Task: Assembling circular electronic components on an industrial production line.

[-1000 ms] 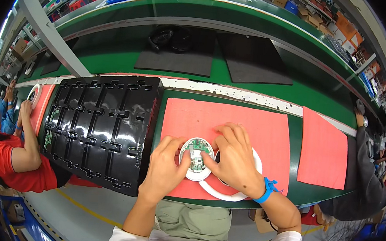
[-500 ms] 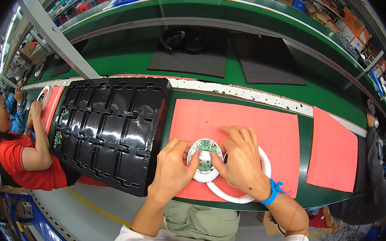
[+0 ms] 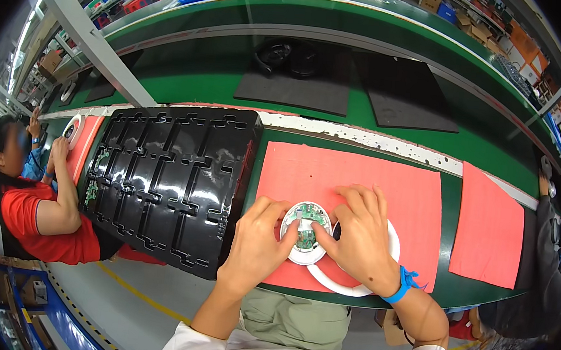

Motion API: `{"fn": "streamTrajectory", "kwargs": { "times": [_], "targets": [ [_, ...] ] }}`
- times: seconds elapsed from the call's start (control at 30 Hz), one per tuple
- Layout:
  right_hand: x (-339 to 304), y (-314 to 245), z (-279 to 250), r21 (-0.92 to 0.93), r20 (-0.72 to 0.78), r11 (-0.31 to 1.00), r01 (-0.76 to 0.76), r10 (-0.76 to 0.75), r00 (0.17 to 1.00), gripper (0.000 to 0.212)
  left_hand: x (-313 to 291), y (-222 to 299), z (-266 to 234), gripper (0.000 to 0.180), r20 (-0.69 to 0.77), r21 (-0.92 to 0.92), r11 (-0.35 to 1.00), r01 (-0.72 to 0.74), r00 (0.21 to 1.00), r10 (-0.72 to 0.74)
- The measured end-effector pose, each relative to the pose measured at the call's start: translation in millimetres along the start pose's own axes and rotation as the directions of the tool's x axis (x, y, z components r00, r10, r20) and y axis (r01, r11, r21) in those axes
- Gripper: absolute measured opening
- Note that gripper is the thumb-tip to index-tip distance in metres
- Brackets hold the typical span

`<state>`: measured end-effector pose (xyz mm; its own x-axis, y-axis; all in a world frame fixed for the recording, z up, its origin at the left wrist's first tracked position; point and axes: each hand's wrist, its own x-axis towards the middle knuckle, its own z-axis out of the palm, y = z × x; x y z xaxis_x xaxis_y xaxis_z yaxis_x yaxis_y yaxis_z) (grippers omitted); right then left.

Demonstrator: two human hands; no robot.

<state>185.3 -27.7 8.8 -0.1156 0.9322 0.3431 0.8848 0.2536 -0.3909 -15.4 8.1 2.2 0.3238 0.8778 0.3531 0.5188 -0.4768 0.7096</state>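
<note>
A pair of white headphones lies on a pink foam mat, the white headband [image 3: 340,288] curving toward me. One round white ear cup [image 3: 304,258] faces up, with a green circuit board [image 3: 307,240] exposed inside. My left hand [image 3: 258,243] is closed around the cup's left side, its thumb at the board's edge. From the right, my right hand [image 3: 363,239] presses its thumb onto the board, its other fingers arched above the mat. A blue band circles my right wrist. The other end of the headphones is mostly hidden beneath my right hand.
Left of the pink mat [image 3: 387,174] stands a black moulded tray [image 3: 173,185] with several compartments. Another pink mat [image 3: 489,226] lies at right. Beyond the white ledge, black headphones [image 3: 274,58] rest on a dark mat. A co-worker in a red shirt [image 3: 50,218] sits at left.
The whole view has shifted slightly, moving the scene rightward in the picture. Both thumbs remain at the board, and my right fingers stretch a little more upright.
</note>
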Motion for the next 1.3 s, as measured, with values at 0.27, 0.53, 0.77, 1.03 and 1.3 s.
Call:
{"fn": "streamTrajectory", "kwargs": {
  "times": [0.27, 0.53, 0.77, 1.03, 1.3],
  "targets": [
    [-1, -5, 3, 0.045, -0.009, 0.999, 0.007, -0.007, 1.0, 0.021, -5, -8, 3, 0.02, 0.019, 0.002, 0.999, 0.047, 0.999, -0.047],
    [0, -4, 0, 0.091, 0.001, 0.996, 0.014, -0.014, 1.0, 0.02, -7, -4, 3, 0.022, 0.055, 0.011, 0.997, 0.082, 0.995, -0.082],
    [1, -10, -4, -0.015, -0.054, 0.998, 0.06, -0.061, 0.997, 0.02, -6, -5, 0, 0.024, 0.05, -0.011, 0.994, 0.112, 0.992, -0.112],
    [-9, -17, -8, -0.001, 0.019, 0.981, 0.192, -0.191, 0.981, 0.018, -10, -6, 5, 0.024, 0.016, -0.066, 0.997, 0.046, 0.999, -0.045],
    [5, -22, -14, 0.094, 0.099, 0.987, 0.13, -0.14, 0.985, 0.015, 1, -19, 10, 0.014, 0.068, -0.137, 0.988, 0.073, 0.996, -0.064]
  ]
}}
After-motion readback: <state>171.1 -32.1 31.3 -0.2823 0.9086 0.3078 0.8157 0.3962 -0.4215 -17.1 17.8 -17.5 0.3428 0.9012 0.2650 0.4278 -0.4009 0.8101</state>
